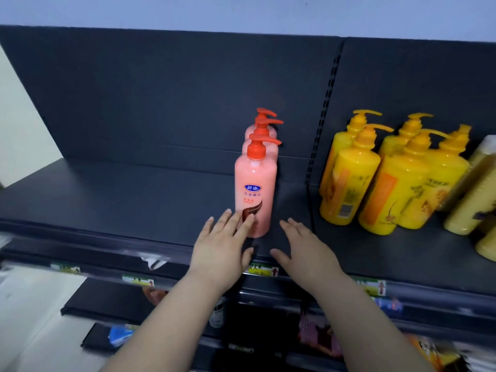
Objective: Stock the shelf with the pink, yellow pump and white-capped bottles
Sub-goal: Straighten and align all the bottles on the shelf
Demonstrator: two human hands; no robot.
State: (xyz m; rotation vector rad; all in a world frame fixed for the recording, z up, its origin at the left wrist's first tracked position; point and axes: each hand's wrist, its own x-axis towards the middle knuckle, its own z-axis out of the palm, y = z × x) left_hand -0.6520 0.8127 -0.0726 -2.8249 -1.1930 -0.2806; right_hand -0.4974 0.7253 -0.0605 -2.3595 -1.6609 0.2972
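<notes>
Three pink plastic bottles with red pump tops [258,167] stand in a line, one behind the other, on the dark grey metal shelf [120,200]. I think they go in a line so more can fit next to them and the front label faces out.

My left hand [222,248] reaches up with straight fingers. Its fingertips [248,220] touch the low part of the front pink bottle [255,194], maybe to nudge it straight. It grips nothing. My right hand [306,248] is flat and loose just beside that bottle, not touching it and holding nothing. Both arms stretch forward.

Yellow plastic pump bottles [381,183] stand packed together in the next part of the shelf, on the right. Pale yellow bottles [472,189] lean at the far right edge, and I cannot see their caps.
</notes>
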